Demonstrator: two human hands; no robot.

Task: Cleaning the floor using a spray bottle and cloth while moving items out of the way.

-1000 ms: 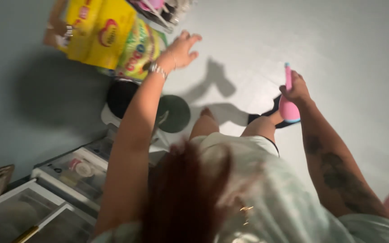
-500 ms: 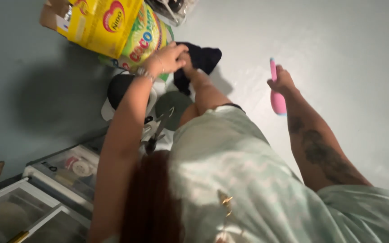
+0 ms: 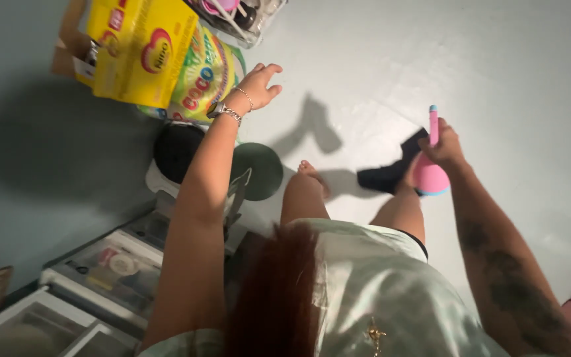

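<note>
Currently your right hand (image 3: 445, 142) is wrapped around a pink bottle-shaped thing (image 3: 429, 173), held upright just above a dark cloth (image 3: 386, 177) on the floor (image 3: 497, 79). Your left hand (image 3: 259, 84), fingers spread and holding nothing, reaches beside the yellow package (image 3: 140, 53).

Right hand (image 3: 445, 142) grips pink bottle (image 3: 429, 173); left hand (image 3: 259, 86) spread near yellow box (image 3: 141, 53).
</note>
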